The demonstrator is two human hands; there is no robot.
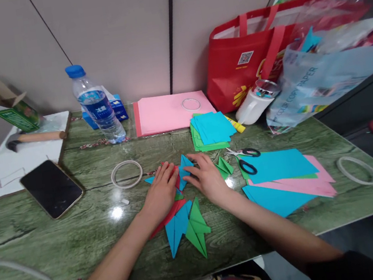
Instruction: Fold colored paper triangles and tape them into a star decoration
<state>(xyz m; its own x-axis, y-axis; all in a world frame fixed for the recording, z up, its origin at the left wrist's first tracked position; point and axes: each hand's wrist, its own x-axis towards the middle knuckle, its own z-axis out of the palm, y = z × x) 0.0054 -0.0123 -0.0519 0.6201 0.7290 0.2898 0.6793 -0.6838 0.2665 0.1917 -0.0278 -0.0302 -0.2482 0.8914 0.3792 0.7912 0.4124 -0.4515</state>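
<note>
My left hand [161, 188] lies flat with its fingers stretched over a ring of folded paper pieces, pressing on a red one. At the top of that ring is a blue folded paper piece [185, 164], with the thumb and fingertips of my right hand [209, 177] closed on its right side. Lower in the ring, another blue piece [176, 223] and a green folded piece [197, 228] point towards me. Part of the ring is hidden under my left hand. Just right of my right hand sits a loose green folded piece [224, 167].
Scissors [245, 157] rest on blue, green and pink sheets [281, 165] at right. Behind are square papers [213, 129], a pink stack [171, 112], a mug [253, 106] and a red bag [228, 68]. A bottle [99, 108], phone [52, 188] and hammer [37, 137] are at left.
</note>
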